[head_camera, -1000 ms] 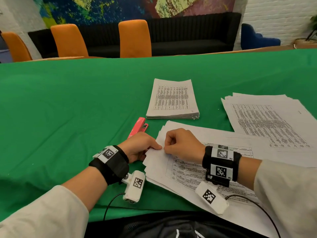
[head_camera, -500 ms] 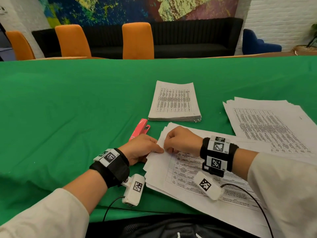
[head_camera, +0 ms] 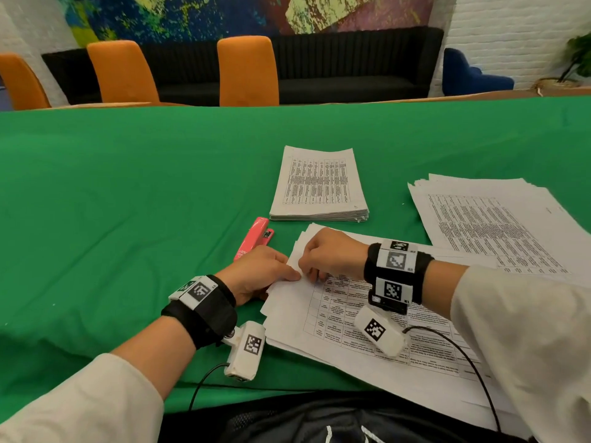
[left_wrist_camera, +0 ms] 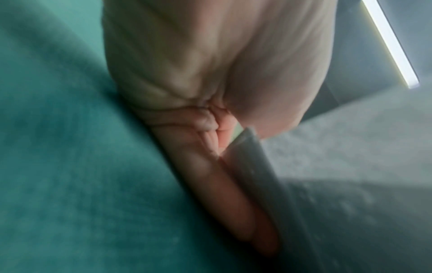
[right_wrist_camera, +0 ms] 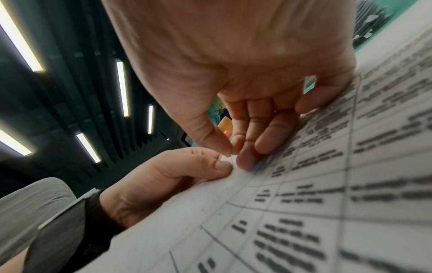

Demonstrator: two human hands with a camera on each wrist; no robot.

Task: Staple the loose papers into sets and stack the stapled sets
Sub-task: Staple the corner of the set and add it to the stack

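Here, both hands (head_camera: 259, 271) pinching paper corner (head_camera: 295, 266)

Loose papers (head_camera: 367, 318) fanned unevenly at lower centre-right, printed tables up. Neat stack (head_camera: 319, 187) at centre, squared. Second loose pile (head_camera: 486, 219) at right. Red stapler (head_camera: 254, 236) lying flat, centre-left.

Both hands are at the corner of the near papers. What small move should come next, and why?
Probably the left hand should reach for the stapler. Both it and the right hand pinch the corner of the near papers, and the stapler lies untouched just beyond.
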